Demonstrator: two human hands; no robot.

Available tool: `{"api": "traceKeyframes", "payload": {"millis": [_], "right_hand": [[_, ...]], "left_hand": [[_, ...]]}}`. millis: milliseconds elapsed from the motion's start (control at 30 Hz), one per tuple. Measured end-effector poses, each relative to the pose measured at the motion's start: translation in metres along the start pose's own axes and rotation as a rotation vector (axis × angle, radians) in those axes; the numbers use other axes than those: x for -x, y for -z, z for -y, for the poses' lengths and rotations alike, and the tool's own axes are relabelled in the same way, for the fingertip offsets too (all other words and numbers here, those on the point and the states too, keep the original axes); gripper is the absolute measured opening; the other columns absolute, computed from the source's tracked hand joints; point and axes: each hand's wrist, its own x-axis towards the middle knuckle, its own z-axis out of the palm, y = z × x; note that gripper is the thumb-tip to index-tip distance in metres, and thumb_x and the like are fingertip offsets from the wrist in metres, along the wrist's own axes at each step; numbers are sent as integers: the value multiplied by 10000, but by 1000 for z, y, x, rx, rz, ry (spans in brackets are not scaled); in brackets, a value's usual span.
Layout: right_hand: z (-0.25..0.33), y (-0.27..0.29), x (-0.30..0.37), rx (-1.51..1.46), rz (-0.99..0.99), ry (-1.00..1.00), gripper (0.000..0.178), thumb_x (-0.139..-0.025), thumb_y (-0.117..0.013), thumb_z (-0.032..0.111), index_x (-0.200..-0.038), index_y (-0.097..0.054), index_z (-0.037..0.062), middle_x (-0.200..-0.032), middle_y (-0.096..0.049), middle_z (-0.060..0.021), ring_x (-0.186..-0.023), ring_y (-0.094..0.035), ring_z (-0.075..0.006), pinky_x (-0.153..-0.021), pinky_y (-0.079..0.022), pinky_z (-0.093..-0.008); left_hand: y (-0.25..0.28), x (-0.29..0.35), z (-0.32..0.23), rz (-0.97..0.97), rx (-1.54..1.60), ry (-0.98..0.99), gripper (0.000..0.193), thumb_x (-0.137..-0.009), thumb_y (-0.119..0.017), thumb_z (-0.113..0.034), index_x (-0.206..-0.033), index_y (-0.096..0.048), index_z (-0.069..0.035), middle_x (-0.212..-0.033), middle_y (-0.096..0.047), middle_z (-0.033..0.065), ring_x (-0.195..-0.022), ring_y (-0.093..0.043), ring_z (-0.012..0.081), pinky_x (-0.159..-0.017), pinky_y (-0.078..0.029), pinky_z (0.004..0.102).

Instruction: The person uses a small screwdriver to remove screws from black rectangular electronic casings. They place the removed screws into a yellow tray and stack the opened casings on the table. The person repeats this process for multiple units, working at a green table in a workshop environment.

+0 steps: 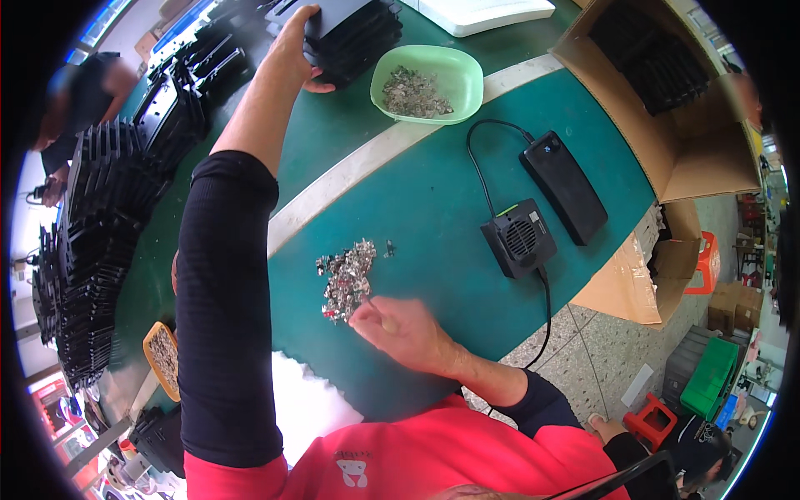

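My left hand point(293, 52) reaches far out to a stack of black plastic panels point(358, 46). Its fingers and thumb grip the edge of the top black panel point(337, 15). Close to my body, my right hand point(402, 332) is closed in a pinch, slightly blurred, at the lower edge of a loose pile of small shiny metal parts point(348, 279). Something short and yellowish shows between its fingers, too unclear to name. A light green plastic bowl point(380, 100) near the stack holds more small metal parts point(415, 93).
A black power bank point(565, 187) is cabled to a small black fan point(518, 237) on the green table point(417, 192). Cardboard boxes point(708, 167) border the right side. Long rows of black panels point(100, 225) line the left. An orange tray point(155, 367) sits beside my left arm.
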Motion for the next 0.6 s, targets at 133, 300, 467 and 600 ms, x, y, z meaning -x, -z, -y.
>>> {"api": "traceKeyframes", "payload": {"millis": [133, 300, 467, 600], "right_hand": [[5, -3, 4, -2, 29, -1, 153, -934, -618, 155, -927, -622, 2, -656, -567, -126, -567, -521, -140, -535, -434, -311], [8, -1, 0, -59, -45, -18, 132, -916, -643, 127, -954, -616, 3, -720, -624, -149, -609, -622, -235, -562, -471, -320], [11, 3, -1, -60, 12, -25, 141, -904, -653, 113, -989, -613, 9, -772, -656, -150, -698, -676, -276, -588, -502, -338], [10, 1, 1, -22, 32, -16, 152, -898, -660, 111, -1005, -621, 9, -784, -659, -154, -716, -684, -282, -590, -506, -344]], "left_hand": [[-3, -64, -22, 234, 67, 95, 904, -648, -756, -578, -1329, -431, -80, -1216, -537, 116, -1055, -534, 372, -865, -408, 651], [-54, -61, -33, 264, 103, 48, 870, -668, -744, -563, -1327, -440, -84, -1267, -507, 162, -1088, -532, 371, -867, -436, 626], [-48, -53, -39, 189, 119, 86, 1001, -685, -745, -557, -1430, -311, -50, -1382, -385, 188, -1200, -455, 391, -884, -436, 657], [-41, -67, -38, 167, 98, 31, 1115, -685, -757, -589, -1477, -209, -27, -1450, -275, 223, -1284, -355, 423, -923, -403, 673]]}}
